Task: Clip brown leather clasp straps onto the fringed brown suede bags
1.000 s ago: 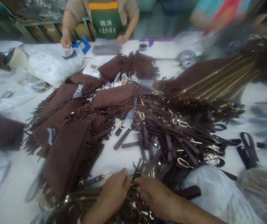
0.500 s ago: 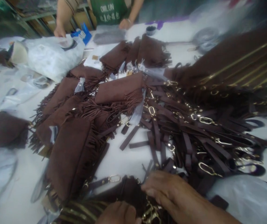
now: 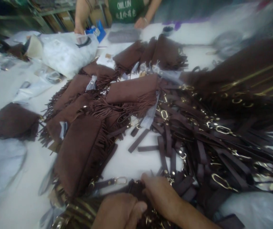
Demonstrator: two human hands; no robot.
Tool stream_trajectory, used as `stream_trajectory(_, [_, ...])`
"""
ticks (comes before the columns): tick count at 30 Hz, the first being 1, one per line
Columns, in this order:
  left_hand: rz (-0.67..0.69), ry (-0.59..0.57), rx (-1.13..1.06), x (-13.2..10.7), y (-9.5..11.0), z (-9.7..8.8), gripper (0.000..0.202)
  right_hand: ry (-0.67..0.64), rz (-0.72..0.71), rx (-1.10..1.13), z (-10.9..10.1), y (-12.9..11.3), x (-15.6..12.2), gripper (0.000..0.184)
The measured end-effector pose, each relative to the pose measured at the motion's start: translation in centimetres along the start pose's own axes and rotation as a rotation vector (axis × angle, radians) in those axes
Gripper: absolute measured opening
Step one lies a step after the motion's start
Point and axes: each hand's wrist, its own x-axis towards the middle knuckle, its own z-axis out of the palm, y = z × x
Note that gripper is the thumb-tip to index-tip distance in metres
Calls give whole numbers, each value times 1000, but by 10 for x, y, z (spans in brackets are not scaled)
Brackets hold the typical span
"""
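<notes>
At the bottom edge my left hand [image 3: 117, 211] is closed, its thumb pressed down on a brown fringed bag [image 3: 79, 213] with gold zips that lies close to me. My right hand [image 3: 161, 195] lies just beside it, fingers curled into the dark straps and gold clasps at the bag's top; what they pinch is hidden. A brown strap with a gold ring [image 3: 114, 182] runs left from my hands. A big heap of brown straps with gold clasps [image 3: 210, 149] spreads to the right.
Several brown suede fringed bags [image 3: 84, 127] cover the white table [image 3: 127, 162] ahead. White plastic bags [image 3: 67, 54] lie at the far left, another [image 3: 253, 210] at the near right. A person in a green apron [image 3: 127, 9] works across the table. Stacked zipped bags [image 3: 251, 76] rise at right.
The view has swung left and down. My left hand dropped low, then came up again beside the right hand, which stayed on the strap bundle.
</notes>
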Motion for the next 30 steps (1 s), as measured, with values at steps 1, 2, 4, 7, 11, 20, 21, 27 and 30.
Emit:
stream_trajectory(1, [-78,11,-69,4,2,-1,45,26,-21,22,2,3,-1,21])
stream_trajectory(2, [-151,26,-120,8,3,-1,37,54,-37,58,3,5,-2,19])
stream_trajectory(4, [-271,72,-160,15,3,3,11,109,-71,124,5,7,-5,20])
stream_trajectory(7, [-305,139,-133,22,0,8,50,139,-97,104,5,5,-9,21])
stream_trajectory(11, [-228,29,-130,26,3,6,32,48,-140,90,5,2,-15,19])
stream_trajectory(20, [-166,-5,119,24,27,-10,15,212,-328,384,8,16,-23,18])
stream_trajectory(21, [-168,0,115,24,27,-9,15,211,-319,396,7,16,-22,18])
stream_trajectory(27, [-109,-39,17,25,17,-4,16,96,-107,153,6,18,-22,23])
stream_trajectory(30, [-111,-76,-30,22,16,-4,20,30,-62,-48,2,15,-14,24])
